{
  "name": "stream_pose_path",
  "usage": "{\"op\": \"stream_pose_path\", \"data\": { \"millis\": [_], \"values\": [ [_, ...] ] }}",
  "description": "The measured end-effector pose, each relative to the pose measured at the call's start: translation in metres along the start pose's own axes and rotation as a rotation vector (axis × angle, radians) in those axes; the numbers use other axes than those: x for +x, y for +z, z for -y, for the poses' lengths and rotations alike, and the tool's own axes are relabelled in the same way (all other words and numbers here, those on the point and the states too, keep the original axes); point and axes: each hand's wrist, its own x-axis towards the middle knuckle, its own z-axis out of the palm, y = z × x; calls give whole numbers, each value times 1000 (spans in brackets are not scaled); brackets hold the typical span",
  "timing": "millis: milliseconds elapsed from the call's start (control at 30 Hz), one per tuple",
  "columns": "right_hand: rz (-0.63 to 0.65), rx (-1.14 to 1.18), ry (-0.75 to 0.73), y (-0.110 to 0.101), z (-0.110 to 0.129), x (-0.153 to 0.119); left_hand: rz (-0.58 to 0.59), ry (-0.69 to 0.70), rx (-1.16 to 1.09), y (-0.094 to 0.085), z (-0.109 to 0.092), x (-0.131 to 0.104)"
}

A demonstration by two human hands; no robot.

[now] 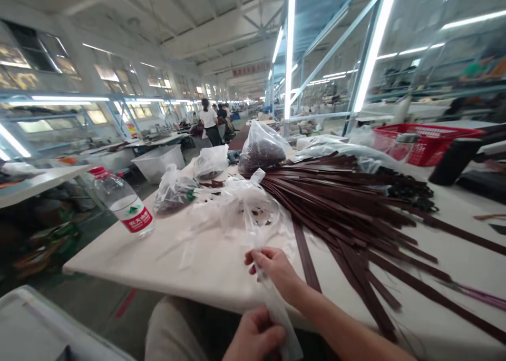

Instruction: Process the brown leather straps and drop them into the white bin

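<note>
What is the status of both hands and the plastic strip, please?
Left hand, right hand: both gripping plastic strip. Far end runs toward white plastic tangle. Brown straps close by, right side.

one red basket (429, 145), one jar (403, 148) by the basket, one red-capped bottle (124, 203) far left of the basket

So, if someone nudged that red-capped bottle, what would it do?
The bottle would probably tip fairly easily, being tall and narrow. Once down, its round body might roll, perhaps off the nearby edge of the table. Its thin-looking clear wall would likely dent if squeezed.
</note>
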Motion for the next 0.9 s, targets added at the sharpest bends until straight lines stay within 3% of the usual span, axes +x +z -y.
{"op": "stream_pose_path", "data": {
  "millis": [167,267,333,433,500,600,667,767,900],
  "values": [
    [45,-140,-42,-6,-4,5,119,-9,-203,1,0,-1],
    [80,-349,-124,-22,7,16,163,-41,-242,-3,-5,-4],
    [14,-549,-203,-49,25,30,158,-64,-240,-8,-8,-7],
    [-252,-884,-277,-110,57,57,124,-79,-201,-15,-12,-11],
    [-415,-1104,-219,-152,73,76,92,-55,-195,-18,-15,-12],
    [-478,-1392,-107,-192,82,100,13,-13,-212,-17,-15,-10],
    [-454,-1547,-69,-201,81,113,-51,-5,-227,-16,-14,-6],
    [-399,-1705,-15,-198,84,129,-121,6,-257,-15,-10,-1],
    [-378,-1798,73,-183,117,155,-89,-6,-233,-19,-5,0]
  ]
}}
